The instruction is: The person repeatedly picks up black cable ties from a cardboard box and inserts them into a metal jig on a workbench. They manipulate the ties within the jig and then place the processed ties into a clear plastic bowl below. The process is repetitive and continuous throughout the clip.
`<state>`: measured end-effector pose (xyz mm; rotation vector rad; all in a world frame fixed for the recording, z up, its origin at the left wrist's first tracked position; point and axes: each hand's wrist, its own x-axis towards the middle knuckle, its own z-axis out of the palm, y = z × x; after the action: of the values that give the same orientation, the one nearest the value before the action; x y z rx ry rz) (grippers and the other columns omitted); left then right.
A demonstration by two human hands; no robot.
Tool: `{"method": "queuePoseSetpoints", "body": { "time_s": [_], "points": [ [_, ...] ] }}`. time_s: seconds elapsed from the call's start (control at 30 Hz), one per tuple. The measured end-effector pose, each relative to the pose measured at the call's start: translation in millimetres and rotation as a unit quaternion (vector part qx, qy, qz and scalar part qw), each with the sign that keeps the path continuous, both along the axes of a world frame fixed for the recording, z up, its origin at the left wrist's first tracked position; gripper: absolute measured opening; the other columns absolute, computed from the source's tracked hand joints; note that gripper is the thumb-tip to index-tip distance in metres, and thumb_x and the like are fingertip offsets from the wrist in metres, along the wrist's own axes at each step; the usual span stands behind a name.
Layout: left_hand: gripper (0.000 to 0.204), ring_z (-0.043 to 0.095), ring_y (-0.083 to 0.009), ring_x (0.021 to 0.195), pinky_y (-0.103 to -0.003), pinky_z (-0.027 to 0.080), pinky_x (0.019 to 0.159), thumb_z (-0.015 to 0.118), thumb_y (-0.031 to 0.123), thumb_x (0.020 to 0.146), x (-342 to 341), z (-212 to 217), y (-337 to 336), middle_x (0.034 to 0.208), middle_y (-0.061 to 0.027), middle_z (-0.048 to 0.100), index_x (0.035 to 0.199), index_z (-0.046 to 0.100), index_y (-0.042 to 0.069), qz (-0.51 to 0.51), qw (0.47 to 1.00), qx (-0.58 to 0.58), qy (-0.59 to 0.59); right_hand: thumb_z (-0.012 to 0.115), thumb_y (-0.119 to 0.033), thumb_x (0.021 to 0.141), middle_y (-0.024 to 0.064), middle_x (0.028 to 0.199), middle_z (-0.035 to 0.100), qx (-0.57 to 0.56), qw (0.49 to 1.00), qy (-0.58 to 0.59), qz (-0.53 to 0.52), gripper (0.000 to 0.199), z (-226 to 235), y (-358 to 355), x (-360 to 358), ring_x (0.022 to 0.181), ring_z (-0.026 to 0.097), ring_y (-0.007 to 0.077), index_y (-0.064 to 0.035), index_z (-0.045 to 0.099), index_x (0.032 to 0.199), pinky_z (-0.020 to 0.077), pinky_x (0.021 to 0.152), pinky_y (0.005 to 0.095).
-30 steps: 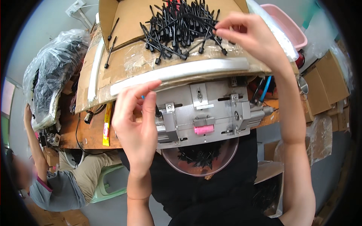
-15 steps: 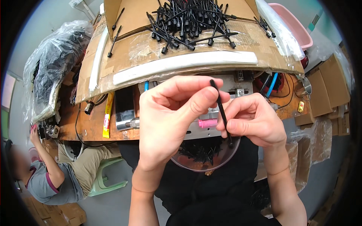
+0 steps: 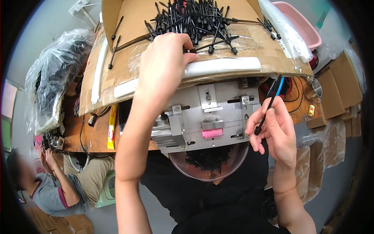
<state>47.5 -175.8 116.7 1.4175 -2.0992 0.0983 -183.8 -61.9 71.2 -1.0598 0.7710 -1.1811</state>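
Observation:
My left hand [image 3: 163,62] reaches over the cardboard, thumb and fingers curled at the near edge of a pile of black plastic rods [image 3: 183,19] with thick collared ends. Between thumb and index finger is the end of one black rod [image 3: 218,43]; the fingers partly hide it. At the right, my right hand [image 3: 279,132] pinches another black rod [image 3: 260,125], tilted with its collared end low and its thin end up. Left of that hand lies a metal fixture plate [image 3: 230,117] with clamp blocks and a pink cylindrical piece [image 3: 212,133].
A clear bowl [image 3: 210,180] of small black pieces sits below the plate's front edge. White foam strips [image 3: 222,67] line the cardboard [image 3: 280,66]. A yellow tube [image 3: 112,128] lies on the wooden bench. Another person [image 3: 58,191] sits at far left; cardboard boxes [image 3: 343,89] stand right.
My left hand has let go of the rod both hands held and moved up to the pile. My right hand keeps that rod and has shifted right, uncovering the fixture plate.

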Motion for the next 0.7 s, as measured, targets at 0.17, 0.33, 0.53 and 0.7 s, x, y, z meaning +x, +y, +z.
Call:
{"method": "queuePoseSetpoints", "body": {
  "time_s": [0.17,0.33,0.53,0.7],
  "points": [
    [0.013,0.055,-0.0125,0.062,-0.028,0.045,0.060,0.070,0.011,0.082,17,24,-15,0.064,-0.0050,0.060,0.091,0.072,0.003,-0.091,0.990,0.097,0.040,0.051,-0.010,0.099,0.0149,0.084,0.062,-0.020,0.999,0.042,-0.029,0.013,-4,-3,-19,0.058,0.058,0.0128,-0.0016,0.046,0.107,0.0465,0.046,0.0208],
    [0.025,0.059,-0.0055,0.085,-0.019,0.050,0.076,0.063,0.020,0.093,75,77,-50,0.098,-0.0030,0.068,0.112,0.069,0.005,-0.145,0.951,0.204,0.184,0.058,-0.003,0.093,0.0133,0.089,0.063,-0.058,0.993,0.065,-0.075,0.016,-5,-8,-26,0.070,0.062,0.0135,0.0040,0.052,0.107,0.0519,0.056,0.0231],
    [0.038,0.060,-0.0122,0.112,-0.019,0.051,0.097,0.056,0.015,0.097,121,87,-41,0.117,-0.0150,0.063,0.130,0.052,-0.002,-0.176,0.853,0.262,0.415,0.057,-0.007,0.095,0.0140,0.077,0.064,-0.076,0.985,0.043,-0.150,0.020,9,-10,-15,0.052,0.059,0.0132,0.0059,0.058,0.110,0.0442,0.040,0.0197],
    [0.025,0.063,-0.0141,0.096,-0.025,0.050,0.089,0.062,0.003,0.090,58,30,48,0.105,-0.0091,0.067,0.115,0.064,-0.004,-0.016,0.907,0.053,0.417,0.060,-0.006,0.093,0.0137,0.081,0.064,-0.110,0.974,0.099,-0.171,0.023,2,-3,-23,0.060,0.064,0.0158,0.0059,0.057,0.113,0.0473,0.046,0.0203]
  ]
}}
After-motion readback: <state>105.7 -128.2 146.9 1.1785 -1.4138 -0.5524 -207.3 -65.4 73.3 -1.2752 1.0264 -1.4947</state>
